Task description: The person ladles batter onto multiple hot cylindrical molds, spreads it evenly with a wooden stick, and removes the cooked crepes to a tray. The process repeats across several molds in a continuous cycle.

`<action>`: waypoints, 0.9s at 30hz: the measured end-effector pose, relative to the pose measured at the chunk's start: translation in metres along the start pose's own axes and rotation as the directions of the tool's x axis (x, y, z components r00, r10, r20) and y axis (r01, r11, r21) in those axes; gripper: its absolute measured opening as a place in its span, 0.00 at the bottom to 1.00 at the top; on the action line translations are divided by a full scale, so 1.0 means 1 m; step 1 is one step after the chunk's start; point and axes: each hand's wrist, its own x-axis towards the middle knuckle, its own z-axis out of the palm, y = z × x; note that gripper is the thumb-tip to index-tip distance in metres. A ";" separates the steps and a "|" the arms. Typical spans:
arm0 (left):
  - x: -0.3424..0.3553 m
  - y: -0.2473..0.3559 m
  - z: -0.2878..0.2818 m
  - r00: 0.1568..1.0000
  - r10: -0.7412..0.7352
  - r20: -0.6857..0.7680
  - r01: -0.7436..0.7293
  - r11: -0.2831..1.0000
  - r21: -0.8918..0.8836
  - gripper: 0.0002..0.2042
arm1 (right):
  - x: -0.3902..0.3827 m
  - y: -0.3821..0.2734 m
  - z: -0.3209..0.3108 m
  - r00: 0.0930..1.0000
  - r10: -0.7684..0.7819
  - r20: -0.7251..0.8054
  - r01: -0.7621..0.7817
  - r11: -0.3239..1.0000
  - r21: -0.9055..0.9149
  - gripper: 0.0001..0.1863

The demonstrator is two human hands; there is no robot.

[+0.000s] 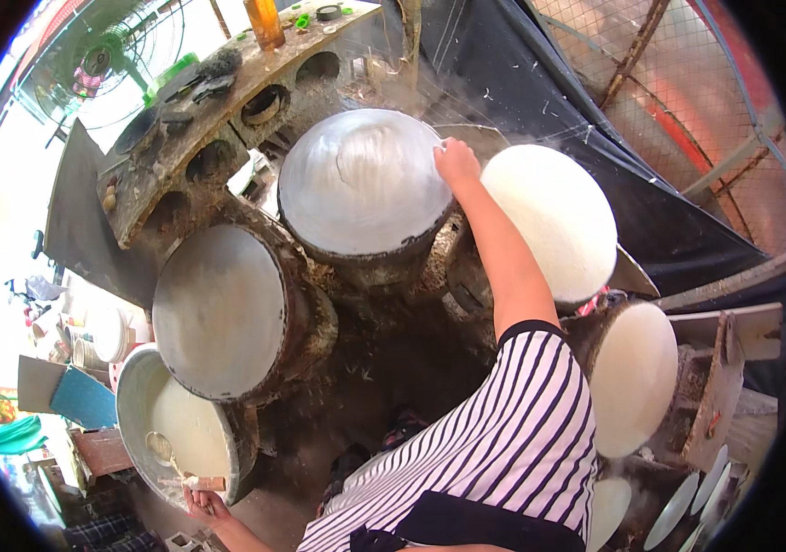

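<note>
At the lower left, my left hand (207, 504) has its fingers closed round a short wooden tool (209, 483) at the near rim of a large basin (126, 396). The basin holds pale batter, and a round ladle head (160, 449) shows just above the tool. Whether the two are joined I cannot tell. My right arm reaches far forward. The right hand (457, 164) is closed at the right edge of the middle round griddle (361, 184); what its fingers pinch is too small to make out. This griddle looks grey, with a thin whitish film.
Another grey griddle (218, 313) stands left of the middle one. To the right are two griddles coated creamy white, one far (554, 221) and one near (634, 379). A sooty block stove (200, 120) with holes, a fan (98, 60) and a black sheet (522, 83) lie beyond.
</note>
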 end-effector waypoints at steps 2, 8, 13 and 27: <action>0.001 -0.001 -0.002 0.996 0.044 -0.082 -0.042 0.999 0.024 0.09 | 0.033 0.002 0.012 0.991 0.089 0.103 -0.083 0.994 -0.066 0.18; -0.002 0.010 -0.021 1.000 0.001 -0.021 -0.001 1.000 -0.021 0.10 | 0.098 0.013 0.062 0.916 0.175 0.361 -0.208 0.977 0.054 0.23; 0.007 -0.017 0.000 0.998 0.022 -0.064 -0.023 1.000 -0.015 0.10 | 0.167 0.087 0.134 0.864 0.145 0.482 -0.066 0.982 -0.176 0.23; -0.020 -0.019 -0.019 0.989 0.014 0.149 -0.015 1.000 0.003 0.12 | 0.111 0.018 0.053 0.986 0.156 -0.055 -0.164 0.970 -0.182 0.20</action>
